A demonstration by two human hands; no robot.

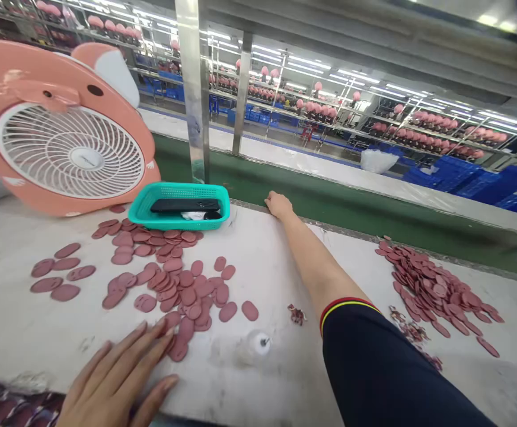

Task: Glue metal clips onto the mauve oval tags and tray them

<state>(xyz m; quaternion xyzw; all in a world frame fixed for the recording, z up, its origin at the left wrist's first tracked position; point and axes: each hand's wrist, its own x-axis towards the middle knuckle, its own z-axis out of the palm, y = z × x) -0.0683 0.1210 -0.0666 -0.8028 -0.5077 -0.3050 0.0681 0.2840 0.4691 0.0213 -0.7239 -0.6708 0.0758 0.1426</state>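
1. Lying flat and open at the near edge of the table [18,320], the left hand [116,379] is holding nothing; its fingertips are touching the nearest of the pink ovals [182,290], likely pinning or sliding them rather than picking.
2. Those ovals are lying spread in a loose single layer across the middle of the table, with a few strays off to the left, which is probably keeping each piece easy to single out.
3. A small white spool [258,344] is sitting just right of the fingertips, and a clump of scraps [296,314] is lying near it, apart from the good pieces.
4. A dark sleeve [374,367] is covering the upper right arm as the bare forearm is stretching across the table.
5. A second heap [436,290] of ovals is lying right of that arm, piled thicker, seemingly kept separate from the spread ones.
6. The right hand [278,206] is resting on the far table edge, fingers over the lip; I cannot tell whether it is gripping anything.
7. A teal basket [178,190] is holding a dark phone [185,205], likely keeping it clear of the pieces.
8. A pink fan [69,151] is facing the worker.
9. A green belt [351,204] is lying beyond the edge, with racks [418,124] behind.
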